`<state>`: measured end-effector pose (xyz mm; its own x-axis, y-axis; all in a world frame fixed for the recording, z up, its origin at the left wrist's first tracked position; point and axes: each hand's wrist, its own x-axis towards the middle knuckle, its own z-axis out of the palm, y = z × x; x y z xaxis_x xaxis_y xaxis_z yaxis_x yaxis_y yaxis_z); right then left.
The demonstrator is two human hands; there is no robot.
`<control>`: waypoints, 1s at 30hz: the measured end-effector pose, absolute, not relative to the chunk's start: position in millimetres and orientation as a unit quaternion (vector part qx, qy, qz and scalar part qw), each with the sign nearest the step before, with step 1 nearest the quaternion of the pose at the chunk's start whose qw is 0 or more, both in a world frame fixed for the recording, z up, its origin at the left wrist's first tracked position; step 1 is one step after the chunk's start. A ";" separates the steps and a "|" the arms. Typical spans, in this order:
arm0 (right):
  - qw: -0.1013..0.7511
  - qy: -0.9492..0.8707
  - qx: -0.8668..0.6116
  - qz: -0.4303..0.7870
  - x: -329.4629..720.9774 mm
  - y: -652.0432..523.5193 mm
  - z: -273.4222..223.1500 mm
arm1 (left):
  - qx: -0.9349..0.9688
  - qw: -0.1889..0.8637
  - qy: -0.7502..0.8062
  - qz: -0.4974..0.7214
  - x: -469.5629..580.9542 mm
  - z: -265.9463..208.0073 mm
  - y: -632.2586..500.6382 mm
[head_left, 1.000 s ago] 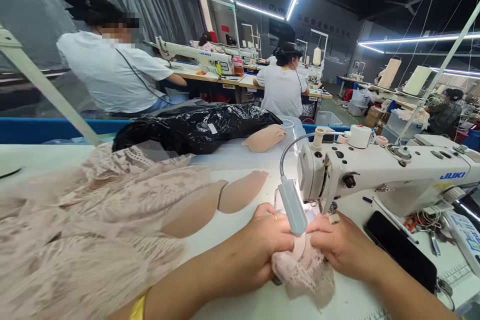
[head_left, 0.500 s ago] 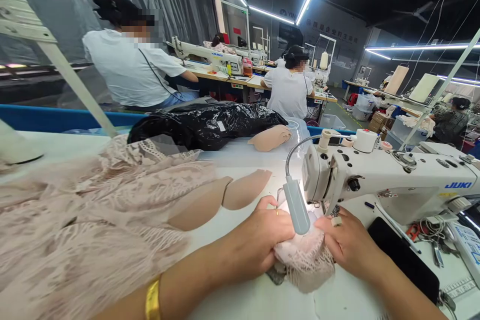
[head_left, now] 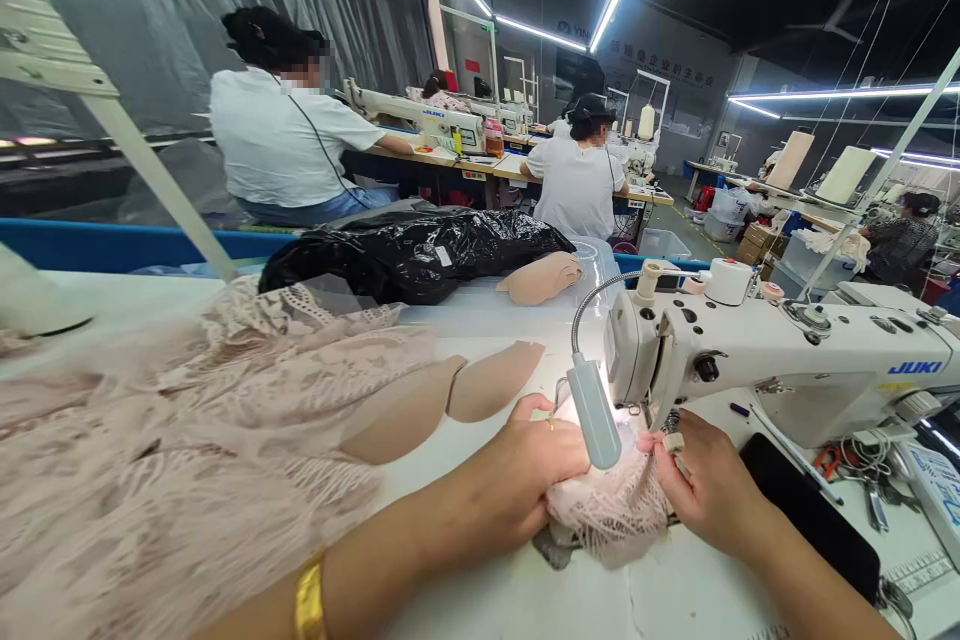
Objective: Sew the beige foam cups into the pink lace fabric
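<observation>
A small piece of pale pink lace fabric [head_left: 611,510] with a fringed edge lies under the head of a white sewing machine [head_left: 780,350]. My left hand [head_left: 529,465] grips its left side, the thumb stretched toward the machine and the fingers curled on the cloth. On the right, my right hand [head_left: 694,475] pinches a raised fold of the lace between thumb and finger, close to the needle area. A grey lamp [head_left: 595,415] on a bendy metal neck lights the spot and hides the needle and part of the cloth.
Heaped pink lace [head_left: 187,460] covers the left of the table. Beige cup-shaped pieces [head_left: 495,380] lie beside it, with a black plastic bag [head_left: 427,250] behind. A dark phone-like slab [head_left: 806,510] and scissors [head_left: 876,505] sit at right. Co-workers [head_left: 289,140] sit at machines beyond.
My right hand has gathered the lace's right side into a pinched fold, and the fringed edge has drawn up. My left hand stays almost in place. The nearest co-worker has shifted right.
</observation>
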<state>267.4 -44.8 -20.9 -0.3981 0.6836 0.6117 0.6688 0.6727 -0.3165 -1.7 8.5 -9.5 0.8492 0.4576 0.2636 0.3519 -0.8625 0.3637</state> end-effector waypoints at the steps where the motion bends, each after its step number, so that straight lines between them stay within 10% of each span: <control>1: 0.376 -0.837 -0.398 -0.003 266.9 -46.0 -19.7 | 0.947 0.165 0.214 0.174 -3.5 -10.8 8.3; 15: 0.244 -0.888 -0.375 -0.105 250.1 -43.8 -40.4 | 0.900 0.145 0.410 0.013 8.9 17.2 -32.4; 30: 0.188 -0.863 -0.460 0.093 265.9 -46.0 -13.9 | 0.943 0.173 0.263 0.111 -2.1 -14.8 -17.2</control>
<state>265.9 -46.0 -13.9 -0.5060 0.8289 0.2385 0.7587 0.5592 -0.3342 -2.1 -17.2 -14.8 0.8371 0.5338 0.1192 0.4568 -0.8022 0.3844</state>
